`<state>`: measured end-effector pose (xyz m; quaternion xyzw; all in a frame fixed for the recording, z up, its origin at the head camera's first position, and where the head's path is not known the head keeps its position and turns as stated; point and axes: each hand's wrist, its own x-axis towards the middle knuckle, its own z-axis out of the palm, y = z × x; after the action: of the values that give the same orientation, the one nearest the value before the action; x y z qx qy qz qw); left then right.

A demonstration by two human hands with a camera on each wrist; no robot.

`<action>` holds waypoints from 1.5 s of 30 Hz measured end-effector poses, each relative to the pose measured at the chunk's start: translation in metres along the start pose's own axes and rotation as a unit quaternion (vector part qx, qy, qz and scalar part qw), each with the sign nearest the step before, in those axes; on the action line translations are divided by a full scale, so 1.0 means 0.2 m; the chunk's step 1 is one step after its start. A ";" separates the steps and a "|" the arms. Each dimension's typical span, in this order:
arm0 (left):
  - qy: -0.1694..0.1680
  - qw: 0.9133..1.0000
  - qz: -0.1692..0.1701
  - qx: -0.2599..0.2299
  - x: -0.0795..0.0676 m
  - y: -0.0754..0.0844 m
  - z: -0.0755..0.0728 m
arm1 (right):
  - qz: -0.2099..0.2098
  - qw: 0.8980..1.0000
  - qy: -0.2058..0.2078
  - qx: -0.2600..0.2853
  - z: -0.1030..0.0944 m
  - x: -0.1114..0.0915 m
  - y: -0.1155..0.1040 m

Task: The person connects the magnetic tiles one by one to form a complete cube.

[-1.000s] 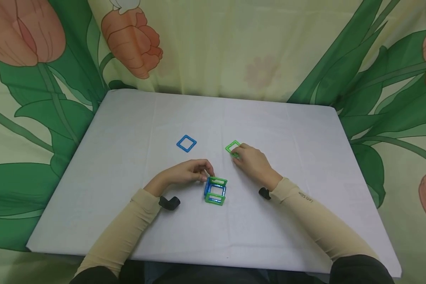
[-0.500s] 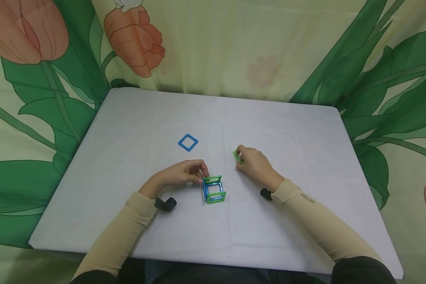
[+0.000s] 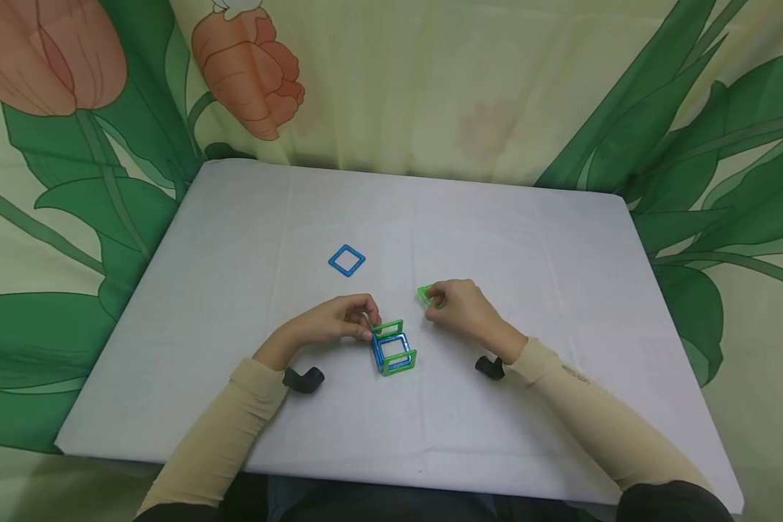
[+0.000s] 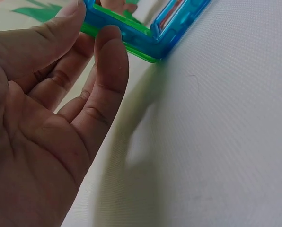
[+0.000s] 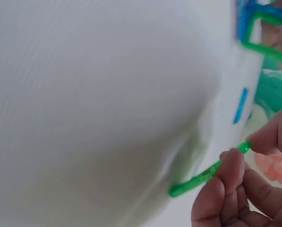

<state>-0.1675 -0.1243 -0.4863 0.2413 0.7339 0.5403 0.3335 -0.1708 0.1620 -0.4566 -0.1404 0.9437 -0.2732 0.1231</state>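
Note:
My left hand (image 3: pixel 329 320) holds a small box-like structure of square magnetic tiles (image 3: pixel 377 353) at its far left corner. Blue tiles form its base and left side, and green ones stand at the near and far sides. In the left wrist view, thumb and fingertips are at the edge of a blue tile (image 4: pixel 145 45). My right hand (image 3: pixel 465 310) pinches a loose green square magnetic tile (image 3: pixel 423 293) to the right of and beyond the structure. Seen from the right wrist, this green tile (image 5: pixel 198 180) appears nearly edge-on between thumb and fingers.
A blue square magnetic tile (image 3: pixel 338 254) lies flat farther back, beyond the left hand. All of this is on a white-covered table (image 3: pixel 235 217). Behind the table hangs a flower-printed curtain (image 3: pixel 391 87).
The right hand has picked up the green tile, tilted it and brought it nearer and slightly left, toward the structure. The left hand has turned the structure slightly, staying at its corner.

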 end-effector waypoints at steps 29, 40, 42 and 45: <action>0.028 1.000 -0.004 0.008 -0.08 0.03 0.06 | 0.027 0.975 -0.147 0.165 0.04 -0.14 -0.09; 0.030 0.999 0.003 0.019 -0.08 0.02 0.05 | 0.016 0.970 -0.161 0.183 0.05 -0.15 -0.11; 0.028 0.999 0.003 0.020 -0.08 0.02 0.05 | 0.015 0.969 -0.164 0.183 0.05 -0.15 -0.11; 0.025 1.000 0.003 0.018 -0.08 0.01 0.05 | 0.017 0.968 -0.170 0.184 0.05 -0.15 -0.12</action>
<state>-0.1492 -0.1280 -0.4819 0.2361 0.7509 0.5339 0.3086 -0.1355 0.1476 -0.4477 -0.1433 0.8447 -0.4121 0.3100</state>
